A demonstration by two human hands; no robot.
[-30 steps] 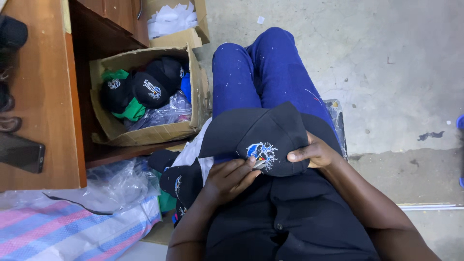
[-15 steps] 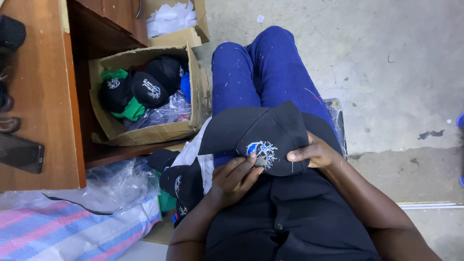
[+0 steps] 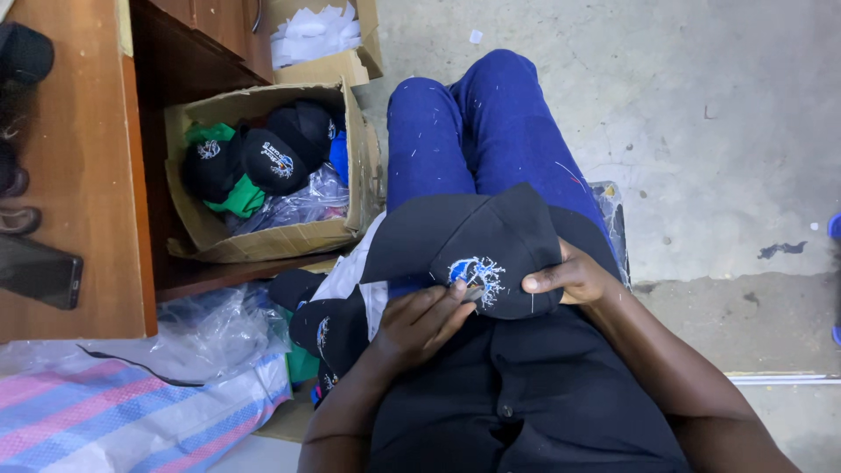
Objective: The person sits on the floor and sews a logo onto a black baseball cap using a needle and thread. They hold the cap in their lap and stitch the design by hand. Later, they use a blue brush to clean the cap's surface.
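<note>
Your left hand (image 3: 422, 322) pinched at the embroidered patch on the black cap (image 3: 477, 250) with curled fingertips, while your right hand (image 3: 574, 278) clamped the cap's crown from the side, thumb on top. You kept the cap on your lap, resting on your blue trousers (image 3: 477, 131), brim pointing towards your left.

Far to your left, a brown wooden desk (image 3: 79, 201) carried a dark phone (image 3: 39, 271) lying flat near its edge. Below it, crumpled clear plastic wrap (image 3: 206, 328) lay over a striped woven sack (image 3: 131, 420) in pink, blue and white.

Next came an open cardboard box (image 3: 201, 232), its flaps bent outward, set on the desk's lower shelf. Inside you had several black caps with white and blue stitching (image 3: 272, 162), some green fabric (image 3: 232, 197), and more glossy clear plastic bags towards the right wall. Behind it, a second cardboard box (image 3: 346, 61) held crumpled white paper or plastic; you could not tell which.

Just beside your left knee, a small pile of further black caps (image 3: 328, 328) sat stacked, partly hidden by your left forearm. Over on your right, the rough grey concrete floor (image 3: 718, 131) showed stains and a seam.
</note>
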